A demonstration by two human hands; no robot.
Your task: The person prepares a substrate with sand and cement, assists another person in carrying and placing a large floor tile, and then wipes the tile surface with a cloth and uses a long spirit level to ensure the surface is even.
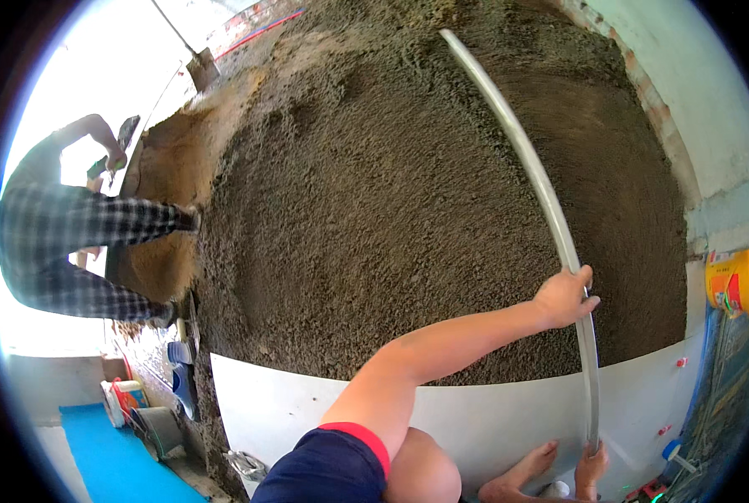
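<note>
My left hand (565, 298) grips a long silver metal straightedge (525, 147), which runs from near the top of the view toward me over rough dark mortar (399, 210). Lower down, my right hand (590, 469) is closed round the near end of the same bar. The bar lies over the right part of the mortar and crosses a smooth white tile or board (282, 402) along the mortar's near edge. My bare foot (525, 469) and knee show on that white surface.
A co-worker in plaid trousers (98, 218) bends at the left, holding a dark tool. A shovel (202, 69) stands behind. A yellow bucket (730, 281) sits by the right wall. Sandals (181, 377), pails (152, 427) and a blue mat (106, 453) lie lower left.
</note>
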